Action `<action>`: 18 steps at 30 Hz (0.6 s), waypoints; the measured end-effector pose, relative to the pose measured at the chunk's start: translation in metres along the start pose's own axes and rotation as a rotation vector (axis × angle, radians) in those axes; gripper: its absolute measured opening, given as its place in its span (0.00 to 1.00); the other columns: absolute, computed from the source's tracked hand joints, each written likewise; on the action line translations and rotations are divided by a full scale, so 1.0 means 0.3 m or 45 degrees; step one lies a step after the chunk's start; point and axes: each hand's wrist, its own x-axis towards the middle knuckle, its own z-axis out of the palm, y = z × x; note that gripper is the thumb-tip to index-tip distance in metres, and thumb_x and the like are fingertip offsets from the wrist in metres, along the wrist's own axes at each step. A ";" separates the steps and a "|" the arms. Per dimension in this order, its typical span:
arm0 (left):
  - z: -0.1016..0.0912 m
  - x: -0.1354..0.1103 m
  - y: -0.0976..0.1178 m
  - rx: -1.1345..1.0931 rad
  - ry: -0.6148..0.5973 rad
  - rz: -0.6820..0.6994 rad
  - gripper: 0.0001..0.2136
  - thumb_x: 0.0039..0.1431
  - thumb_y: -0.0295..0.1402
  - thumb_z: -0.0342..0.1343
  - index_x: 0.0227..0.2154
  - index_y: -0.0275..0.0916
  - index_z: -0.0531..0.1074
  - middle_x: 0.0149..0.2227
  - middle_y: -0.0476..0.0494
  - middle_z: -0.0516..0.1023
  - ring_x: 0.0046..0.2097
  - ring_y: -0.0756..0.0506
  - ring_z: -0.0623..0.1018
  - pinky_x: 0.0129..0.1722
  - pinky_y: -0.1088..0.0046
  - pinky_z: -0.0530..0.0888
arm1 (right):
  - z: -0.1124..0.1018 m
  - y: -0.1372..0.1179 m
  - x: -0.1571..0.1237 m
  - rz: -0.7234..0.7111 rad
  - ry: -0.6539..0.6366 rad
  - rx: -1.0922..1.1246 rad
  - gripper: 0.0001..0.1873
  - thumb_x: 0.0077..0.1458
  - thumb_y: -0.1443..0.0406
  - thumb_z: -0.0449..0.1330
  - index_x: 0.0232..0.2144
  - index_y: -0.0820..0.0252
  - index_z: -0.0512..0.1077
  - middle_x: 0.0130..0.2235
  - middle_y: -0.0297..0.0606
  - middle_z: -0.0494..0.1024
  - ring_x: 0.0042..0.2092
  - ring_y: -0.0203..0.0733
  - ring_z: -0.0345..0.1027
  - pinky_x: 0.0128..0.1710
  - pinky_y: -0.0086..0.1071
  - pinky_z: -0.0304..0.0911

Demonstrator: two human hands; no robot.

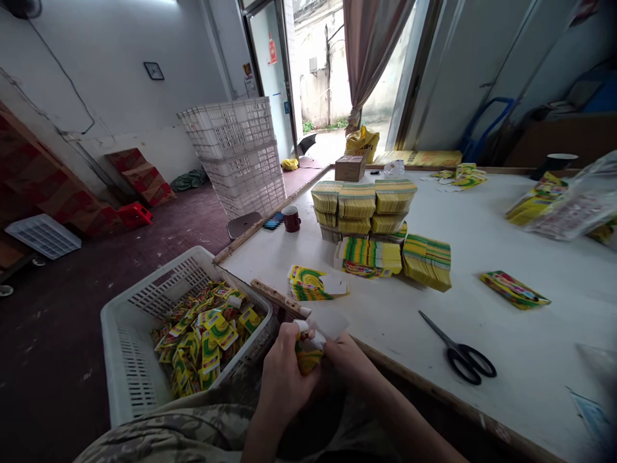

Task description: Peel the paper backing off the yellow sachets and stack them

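In front of my lap, at the table's near edge, my left hand (288, 368) is closed around a small yellow-and-green card box (308, 359). White coverings wrap some of its fingertips. My right hand (348, 360) is pinched at the box's other side, against a pale flap; its fingertips are partly hidden. Just beyond lie several flat yellow-and-green card boxes (311, 283) on the table. To the left, a white plastic crate (116, 347) holds a heap of similar small yellow packs (207, 341).
Bundled stacks of cards (357, 202) stand mid-table, with scissors (463, 360) and a colourful packet (515, 288) to the right. A dark red mug (291, 220) sits near the left edge. White crates (236, 148) are stacked on the floor beyond.
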 end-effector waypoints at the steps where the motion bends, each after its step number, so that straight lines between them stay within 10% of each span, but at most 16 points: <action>1: -0.005 0.011 0.002 0.016 -0.045 0.016 0.20 0.46 0.28 0.60 0.44 0.44 0.66 0.42 0.41 0.75 0.43 0.38 0.76 0.41 0.63 0.72 | -0.002 -0.001 -0.001 -0.052 -0.006 -0.086 0.25 0.56 0.52 0.57 0.53 0.55 0.69 0.48 0.42 0.76 0.53 0.54 0.67 0.55 0.48 0.61; 8: 0.006 0.057 -0.008 -0.019 -0.045 0.010 0.29 0.46 0.27 0.59 0.54 0.40 0.59 0.51 0.33 0.70 0.49 0.37 0.74 0.46 0.62 0.71 | -0.040 0.027 -0.027 -0.557 -0.113 -0.884 0.29 0.58 0.72 0.49 0.62 0.53 0.60 0.65 0.42 0.57 0.66 0.46 0.50 0.64 0.43 0.49; 15: -0.068 0.130 0.014 0.248 -0.217 0.084 0.22 0.40 0.25 0.61 0.42 0.43 0.70 0.41 0.41 0.76 0.44 0.36 0.75 0.44 0.61 0.70 | -0.080 0.036 -0.017 -0.432 -0.133 -1.068 0.34 0.61 0.68 0.51 0.67 0.56 0.46 0.69 0.50 0.45 0.69 0.52 0.39 0.63 0.48 0.49; 18: -0.109 0.142 0.024 0.271 -0.310 0.055 0.23 0.41 0.32 0.64 0.44 0.43 0.69 0.39 0.42 0.78 0.41 0.37 0.77 0.39 0.65 0.70 | -0.068 -0.005 -0.016 -0.354 -0.180 -1.114 0.27 0.61 0.67 0.52 0.62 0.57 0.58 0.67 0.52 0.49 0.67 0.53 0.46 0.61 0.45 0.54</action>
